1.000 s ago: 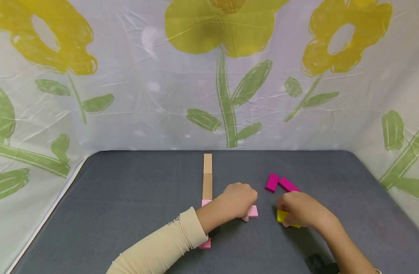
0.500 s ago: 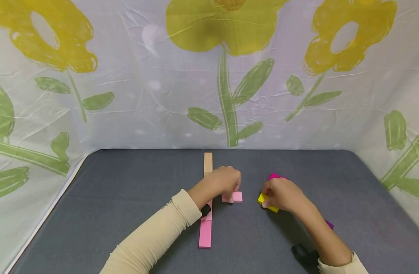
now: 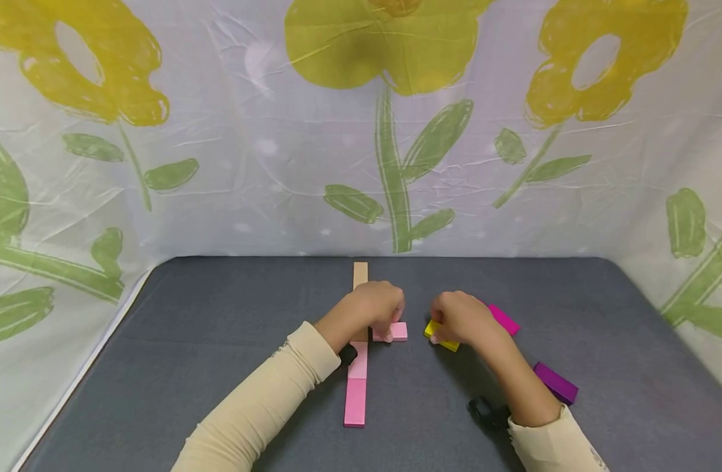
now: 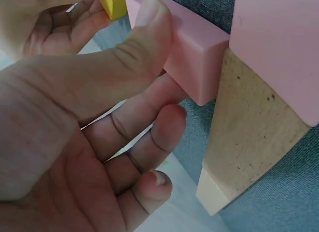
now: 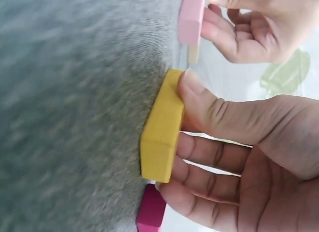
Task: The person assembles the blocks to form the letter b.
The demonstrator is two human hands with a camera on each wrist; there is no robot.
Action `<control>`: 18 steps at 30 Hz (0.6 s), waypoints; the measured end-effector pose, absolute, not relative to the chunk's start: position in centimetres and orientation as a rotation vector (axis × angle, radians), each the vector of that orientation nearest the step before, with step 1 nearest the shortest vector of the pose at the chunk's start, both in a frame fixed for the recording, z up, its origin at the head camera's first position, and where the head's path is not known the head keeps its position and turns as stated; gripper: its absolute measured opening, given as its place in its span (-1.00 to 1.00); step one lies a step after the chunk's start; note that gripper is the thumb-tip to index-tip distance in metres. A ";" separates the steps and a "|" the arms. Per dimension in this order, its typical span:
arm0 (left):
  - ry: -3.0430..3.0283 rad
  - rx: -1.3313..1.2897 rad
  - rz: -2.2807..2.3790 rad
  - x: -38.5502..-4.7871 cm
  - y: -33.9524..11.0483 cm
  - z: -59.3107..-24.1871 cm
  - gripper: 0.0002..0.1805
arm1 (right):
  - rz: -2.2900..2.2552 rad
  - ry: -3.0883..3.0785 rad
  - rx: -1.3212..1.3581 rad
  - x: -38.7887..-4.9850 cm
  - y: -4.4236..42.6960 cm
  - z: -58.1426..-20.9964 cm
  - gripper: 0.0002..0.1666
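My left hand pinches a light pink block lying crosswise just right of a vertical row of blocks. In the left wrist view the thumb of the left hand presses that pink block, its end close by the row's wooden block. The right hand grips a yellow block set at a slant, a short gap from the pink one. Thumb and fingers of the right hand hold the yellow block on the cloth in the right wrist view.
The row runs from a pale wooden block at the back to a pink block nearer the front. A magenta block lies behind the right forearm, a purple block to its right. Grey cloth covers the table.
Both hands have moved left and toward the back, the left with the pink block up to the row, the right with the yellow block. The purple block has come into sight.
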State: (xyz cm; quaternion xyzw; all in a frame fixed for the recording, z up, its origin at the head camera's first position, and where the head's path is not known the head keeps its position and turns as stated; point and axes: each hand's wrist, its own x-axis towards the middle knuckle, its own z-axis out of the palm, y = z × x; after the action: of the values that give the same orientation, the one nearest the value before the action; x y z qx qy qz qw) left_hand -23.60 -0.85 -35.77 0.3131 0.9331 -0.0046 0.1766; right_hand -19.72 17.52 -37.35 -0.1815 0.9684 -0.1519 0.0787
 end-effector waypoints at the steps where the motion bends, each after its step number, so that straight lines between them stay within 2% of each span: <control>1: 2.642 0.887 -0.017 -23.6 -0.9 -35.7 -0.69 | -0.437 2.890 -0.520 -19.8 17.4 -37.3 -0.54; 6: 2.646 0.871 -0.057 -23.6 -1.0 -35.8 -0.66 | -0.395 2.867 -0.456 -20.1 17.3 -37.2 -0.63; 18: 2.638 0.876 0.017 -22.5 -1.3 -35.9 -0.64 | -0.420 2.860 -0.518 -20.1 17.6 -37.4 -0.59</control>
State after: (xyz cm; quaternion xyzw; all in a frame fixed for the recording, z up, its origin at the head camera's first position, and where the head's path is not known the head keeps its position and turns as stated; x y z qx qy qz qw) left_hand -22.54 -1.33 -35.91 0.3100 0.9336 0.0060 0.1798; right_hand -20.10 17.60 -37.43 -0.1756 0.9688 -0.1421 0.1021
